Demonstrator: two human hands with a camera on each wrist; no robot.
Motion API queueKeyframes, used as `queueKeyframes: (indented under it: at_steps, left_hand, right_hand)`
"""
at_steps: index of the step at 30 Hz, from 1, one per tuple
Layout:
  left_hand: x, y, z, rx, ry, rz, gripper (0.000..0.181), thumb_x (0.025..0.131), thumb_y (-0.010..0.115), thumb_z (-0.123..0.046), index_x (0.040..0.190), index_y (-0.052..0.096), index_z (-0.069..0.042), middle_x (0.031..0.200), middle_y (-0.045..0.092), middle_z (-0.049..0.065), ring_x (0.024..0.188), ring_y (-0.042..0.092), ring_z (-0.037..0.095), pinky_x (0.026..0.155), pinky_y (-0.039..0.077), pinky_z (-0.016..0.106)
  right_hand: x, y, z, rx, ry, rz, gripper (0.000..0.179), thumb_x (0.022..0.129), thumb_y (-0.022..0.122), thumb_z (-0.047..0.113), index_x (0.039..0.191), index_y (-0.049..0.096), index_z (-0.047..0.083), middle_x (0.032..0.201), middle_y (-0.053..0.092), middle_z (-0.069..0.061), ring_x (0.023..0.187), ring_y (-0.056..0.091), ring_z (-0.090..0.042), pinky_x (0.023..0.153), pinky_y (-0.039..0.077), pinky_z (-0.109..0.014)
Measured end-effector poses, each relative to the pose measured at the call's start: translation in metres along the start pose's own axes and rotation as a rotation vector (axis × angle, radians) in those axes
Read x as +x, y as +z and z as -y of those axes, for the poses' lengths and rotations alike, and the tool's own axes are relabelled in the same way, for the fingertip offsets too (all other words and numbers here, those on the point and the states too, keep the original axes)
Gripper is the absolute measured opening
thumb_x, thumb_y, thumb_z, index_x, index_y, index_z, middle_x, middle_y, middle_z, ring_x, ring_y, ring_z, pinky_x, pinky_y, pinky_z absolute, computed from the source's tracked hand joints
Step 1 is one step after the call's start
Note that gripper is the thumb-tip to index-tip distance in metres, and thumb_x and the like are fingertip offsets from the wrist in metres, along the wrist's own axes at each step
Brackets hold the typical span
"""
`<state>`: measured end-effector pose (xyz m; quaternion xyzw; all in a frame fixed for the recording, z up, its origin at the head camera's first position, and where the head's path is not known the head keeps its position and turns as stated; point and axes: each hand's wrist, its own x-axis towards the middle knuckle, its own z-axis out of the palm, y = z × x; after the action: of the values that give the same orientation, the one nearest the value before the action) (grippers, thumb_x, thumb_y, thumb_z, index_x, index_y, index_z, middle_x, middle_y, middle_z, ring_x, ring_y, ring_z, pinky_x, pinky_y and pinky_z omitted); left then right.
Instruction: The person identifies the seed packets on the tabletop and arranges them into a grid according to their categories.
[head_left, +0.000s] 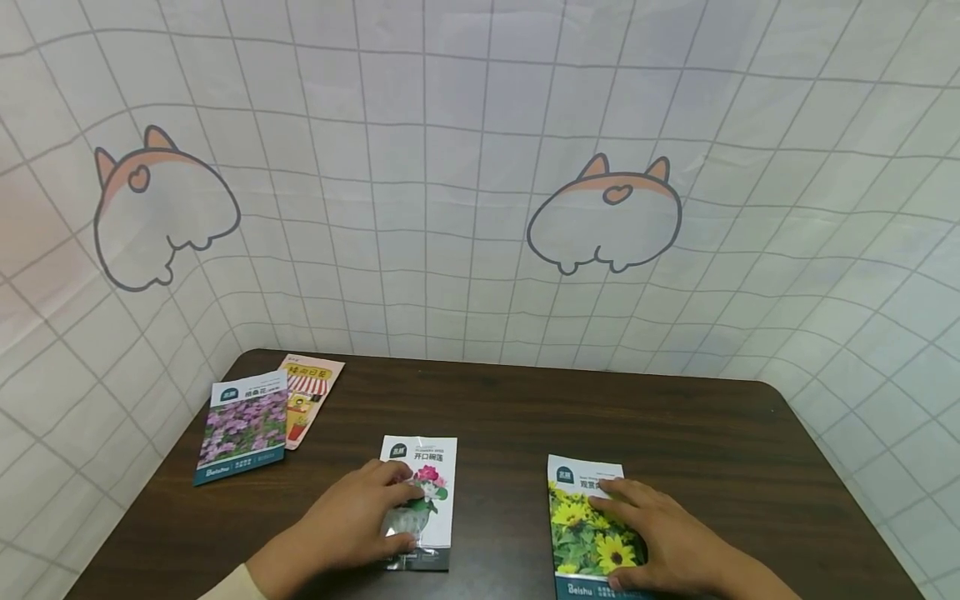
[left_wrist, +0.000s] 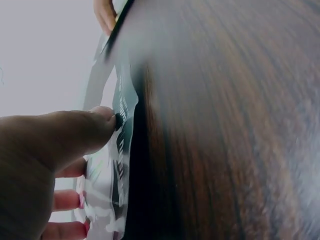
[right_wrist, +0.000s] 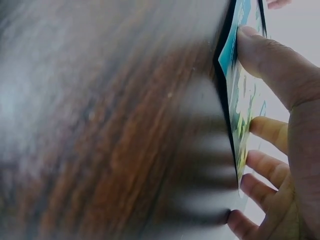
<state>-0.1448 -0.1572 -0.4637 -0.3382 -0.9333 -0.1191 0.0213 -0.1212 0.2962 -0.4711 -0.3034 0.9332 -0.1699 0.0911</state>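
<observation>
Two seed packets under two hands, both flat on the counter (head_left: 510, 417). The white packet (head_left: 435, 515) with the pink flowers is under the left hand (head_left: 356, 521); the yellow-flower packet (head_left: 585, 525) is under the right hand (head_left: 667, 537), well apart from it. To handle these well, I'd press lightly with spread fingertips and steer each packet flat — the thin edges look wavy in the wrist views, so a hard pinch could crease them.

Left fingers: spread, gently bent, tips on the packet's face, thumb near its bottom edge; contact only, no grip that I can see. Right fingers: fanned wide, some tips along the packet's right side, thumb low on its face — touching, nothing clasped.

Off to the left, the purple-flower packet (head_left: 243, 427) partly covers a pink packet (head_left: 318, 387), both untouched.
</observation>
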Motion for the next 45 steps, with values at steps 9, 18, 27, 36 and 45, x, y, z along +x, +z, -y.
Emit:
queueKeyframes:
  at_steps: [9,18,27,36,45]
  left_hand:
    - [0.001,-0.001,-0.007,-0.052,0.014,0.075,0.055,0.080,0.082,-0.053,0.127,0.072,-0.025,0.126,0.059,-0.001,0.117,0.054,0.020,0.093,0.053,0.047]
    - [0.000,0.006,-0.015,-0.070,0.041,0.072,0.054,0.079,0.081,-0.059,0.124,0.071,-0.030,0.121,0.056,-0.006,0.112,0.053,0.016,0.087,0.054,0.043]
    - [0.000,0.007,-0.023,-0.069,0.049,0.069,0.054,0.081,0.079,-0.062,0.124,0.070,-0.031,0.121,0.055,-0.007,0.111,0.052,0.015,0.085,0.054,0.044]
    - [0.002,0.008,-0.028,-0.062,0.052,0.051,0.053,0.081,0.080,-0.060,0.124,0.070,-0.031,0.125,0.056,-0.005,0.114,0.053,0.016,0.087,0.054,0.045]
    - [0.003,0.008,-0.030,-0.071,0.040,0.089,0.054,0.082,0.078,-0.062,0.126,0.070,-0.031,0.126,0.055,-0.005,0.115,0.052,0.017,0.090,0.053,0.047]
  right_hand:
    - [0.000,0.005,0.002,-0.034,-0.027,-0.030,0.088,0.082,0.065,0.077,0.153,0.050,0.028,0.157,0.042,-0.008,0.141,0.041,-0.040,0.101,0.039,-0.072]
    - [0.002,0.006,0.005,0.005,-0.029,-0.013,0.088,0.084,0.065,0.075,0.154,0.049,0.025,0.157,0.043,-0.010,0.139,0.042,-0.047,0.100,0.034,-0.077]
    - [0.002,0.007,0.010,0.007,-0.028,-0.012,0.089,0.083,0.064,0.076,0.154,0.049,0.025,0.157,0.042,-0.011,0.139,0.042,-0.047,0.101,0.034,-0.076]
    - [0.006,0.008,0.016,-0.018,-0.031,-0.008,0.089,0.082,0.064,0.077,0.153,0.050,0.025,0.157,0.043,-0.009,0.139,0.043,-0.043,0.103,0.036,-0.071]
    - [0.007,0.007,0.019,-0.036,-0.046,-0.020,0.089,0.082,0.064,0.078,0.153,0.050,0.025,0.157,0.043,-0.009,0.139,0.043,-0.042,0.103,0.036,-0.072]
